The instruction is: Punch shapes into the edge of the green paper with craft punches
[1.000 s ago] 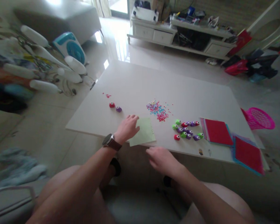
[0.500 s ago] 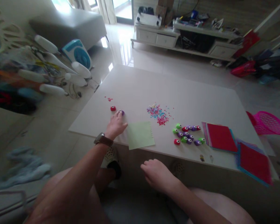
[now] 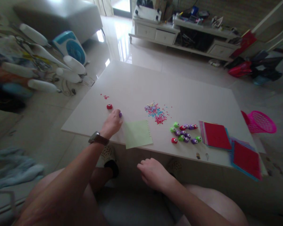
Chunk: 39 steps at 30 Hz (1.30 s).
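- Bare and loosely curled, the right hand (image 3: 153,173) rests below the counter's (image 3: 136,78) near edge, over the lap, its grip around nothing.
- Just past that edge lies a pale green paper sheet (image 3: 137,134), its near corner overhanging the counter.
- Left of the sheet, the left hand (image 3: 112,124), with a wristwatch (image 3: 97,138) behind it, lies on the counter with its fingers closing over a small purple craft punch (image 3: 120,115); only a sliver of the punch shows, so I cannot tell whether the grip is truly clamped on it.
- Judging from this, the step in hand is picking up that punch; the next move calls for a firm pinch and a lift towards the green sheet.
- A red craft punch (image 3: 109,106) sits just beyond the fingers, apart from them.
- Farther right lie a cluster of punches (image 3: 184,134) and stacked red sheets (image 3: 216,135); beyond the green sheet, scattered confetti (image 3: 155,112).
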{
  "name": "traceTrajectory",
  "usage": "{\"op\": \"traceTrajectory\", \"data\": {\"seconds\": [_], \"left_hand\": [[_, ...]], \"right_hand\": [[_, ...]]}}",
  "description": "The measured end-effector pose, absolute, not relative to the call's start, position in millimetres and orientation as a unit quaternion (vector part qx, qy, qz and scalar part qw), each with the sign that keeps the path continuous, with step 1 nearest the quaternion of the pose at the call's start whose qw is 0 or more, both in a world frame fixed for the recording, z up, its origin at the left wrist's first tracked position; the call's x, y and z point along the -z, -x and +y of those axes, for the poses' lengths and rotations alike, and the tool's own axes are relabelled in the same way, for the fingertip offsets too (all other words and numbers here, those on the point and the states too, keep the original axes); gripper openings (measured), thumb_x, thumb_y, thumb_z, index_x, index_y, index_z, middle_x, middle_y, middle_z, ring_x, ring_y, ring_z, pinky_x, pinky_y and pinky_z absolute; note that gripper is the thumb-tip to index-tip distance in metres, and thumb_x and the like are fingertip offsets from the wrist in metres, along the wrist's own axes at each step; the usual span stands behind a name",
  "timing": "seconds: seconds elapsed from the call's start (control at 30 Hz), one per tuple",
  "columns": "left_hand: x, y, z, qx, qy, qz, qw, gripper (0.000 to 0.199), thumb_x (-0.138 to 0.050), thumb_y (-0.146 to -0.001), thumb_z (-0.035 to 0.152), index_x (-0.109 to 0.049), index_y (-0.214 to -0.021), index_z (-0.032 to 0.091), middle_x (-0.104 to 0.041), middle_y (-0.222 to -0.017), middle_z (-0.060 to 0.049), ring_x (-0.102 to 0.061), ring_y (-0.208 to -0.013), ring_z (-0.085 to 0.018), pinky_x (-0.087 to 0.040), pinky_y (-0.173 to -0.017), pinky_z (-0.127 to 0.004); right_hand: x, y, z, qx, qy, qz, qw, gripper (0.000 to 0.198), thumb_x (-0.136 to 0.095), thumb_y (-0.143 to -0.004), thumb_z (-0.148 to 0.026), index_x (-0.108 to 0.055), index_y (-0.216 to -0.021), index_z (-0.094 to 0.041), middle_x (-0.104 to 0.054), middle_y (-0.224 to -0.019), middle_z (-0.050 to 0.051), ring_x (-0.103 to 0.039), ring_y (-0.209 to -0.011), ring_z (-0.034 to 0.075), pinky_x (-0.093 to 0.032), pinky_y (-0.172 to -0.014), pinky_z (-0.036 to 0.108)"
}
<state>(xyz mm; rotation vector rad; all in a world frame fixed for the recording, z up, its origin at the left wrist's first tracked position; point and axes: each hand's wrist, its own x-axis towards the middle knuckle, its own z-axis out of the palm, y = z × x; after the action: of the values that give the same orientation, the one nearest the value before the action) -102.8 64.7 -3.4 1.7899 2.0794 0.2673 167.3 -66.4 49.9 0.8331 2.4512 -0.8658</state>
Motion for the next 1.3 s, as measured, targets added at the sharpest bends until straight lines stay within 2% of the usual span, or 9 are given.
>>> {"op": "traceTrajectory", "data": {"seconds": [0.27,0.4,0.53,0.7,0.97,1.03,1.13,1.23,1.3], "left_hand": [[7,100,60,-0.041,-0.656,0.732,0.177,0.037,-0.046,-0.095,0.014,-0.070,-0.123,0.019,-0.064,-0.117,-0.014,-0.064,-0.113,-0.029,-0.057,-0.099,-0.042],[7,84,60,-0.105,-0.666,0.716,0.183,0.029,-0.052,-0.097,0.017,-0.068,-0.122,0.017,-0.068,-0.115,-0.015,-0.064,-0.113,-0.031,-0.055,-0.101,-0.045],[8,47,55,-0.244,-0.660,0.636,0.318,0.031,-0.065,-0.094,0.019,-0.062,-0.124,0.020,-0.070,-0.109,-0.009,-0.068,-0.097,-0.022,-0.057,-0.089,-0.037],[5,0,36,-0.306,-0.624,0.498,0.518,0.046,-0.079,-0.086,0.028,-0.057,-0.126,0.023,-0.069,-0.093,0.000,-0.068,-0.079,-0.016,-0.054,-0.070,-0.028],[7,-17,28,-0.335,-0.584,0.422,0.608,0.054,-0.086,-0.080,0.026,-0.054,-0.123,0.020,-0.070,-0.090,0.000,-0.071,-0.084,-0.019,-0.056,-0.075,-0.032],[7,-13,27,-0.315,-0.609,0.431,0.587,0.055,-0.088,-0.080,0.027,-0.054,-0.123,0.020,-0.070,-0.096,-0.003,-0.071,-0.089,-0.020,-0.058,-0.079,-0.035],[2,-6,21,-0.257,-0.720,0.463,0.449,0.050,-0.091,-0.078,0.028,-0.060,-0.116,0.020,-0.068,-0.114,-0.009,-0.068,-0.108,-0.026,-0.058,-0.094,-0.044],[-1,-3,11,-0.168,-0.806,0.483,0.298,0.046,-0.094,-0.075,0.024,-0.065,-0.111,0.020,-0.064,-0.132,-0.013,-0.057,-0.131,-0.034,-0.051,-0.111,-0.053],[-1,-4,5,-0.117,-0.819,0.496,0.263,0.044,-0.090,-0.077,0.021,-0.065,-0.113,0.019,-0.062,-0.137,-0.015,-0.052,-0.138,-0.037,-0.049,-0.115,-0.058]], "right_hand": [[-41,-167,-66,0.301,-0.303,0.882,0.197,0.019,-0.058,-0.098,-0.017,-0.070,-0.112,-0.015,-0.074,-0.113,0.010,-0.071,-0.107,0.029,-0.051,-0.089,0.040],[-44,-174,-50,0.294,-0.362,0.871,0.155,0.014,-0.058,-0.101,-0.019,-0.070,-0.108,-0.017,-0.074,-0.108,0.009,-0.071,-0.102,0.027,-0.050,-0.085,0.037],[-48,-191,-22,0.302,-0.490,0.817,0.039,0.014,-0.059,-0.101,-0.017,-0.069,-0.110,-0.016,-0.073,-0.110,0.010,-0.069,-0.104,0.026,-0.051,-0.091,0.036],[-36,-212,5,0.315,-0.523,0.778,-0.148,0.046,-0.066,-0.094,-0.009,-0.062,-0.139,-0.017,-0.068,-0.131,0.012,-0.067,-0.111,0.025,-0.053,-0.100,0.038],[-27,-214,11,0.378,-0.467,0.775,-0.194,0.036,-0.062,-0.095,-0.009,-0.070,-0.129,-0.019,-0.075,-0.126,0.009,-0.070,-0.111,0.023,-0.054,-0.099,0.037],[-32,-217,12,0.363,-0.481,0.778,-0.176,0.029,-0.065,-0.094,-0.009,-0.073,-0.120,-0.019,-0.077,-0.114,0.007,-0.071,-0.104,0.023,-0.054,-0.094,0.035],[-35,-223,16,0.309,-0.528,0.780,-0.134,0.023,-0.067,-0.088,-0.004,-0.072,-0.105,-0.018,-0.074,-0.101,0.005,-0.069,-0.096,0.022,-0.052,-0.088,0.034],[-33,-227,21,0.265,-0.568,0.775,-0.080,0.022,-0.066,-0.084,-0.001,-0.069,-0.098,-0.017,-0.072,-0.101,0.007,-0.069,-0.096,0.023,-0.051,-0.090,0.034],[-30,-226,24,0.261,-0.579,0.771,-0.043,0.019,-0.067,-0.086,-0.003,-0.069,-0.099,-0.017,-0.073,-0.102,0.008,-0.069,-0.096,0.023,-0.050,-0.090,0.033]]}}
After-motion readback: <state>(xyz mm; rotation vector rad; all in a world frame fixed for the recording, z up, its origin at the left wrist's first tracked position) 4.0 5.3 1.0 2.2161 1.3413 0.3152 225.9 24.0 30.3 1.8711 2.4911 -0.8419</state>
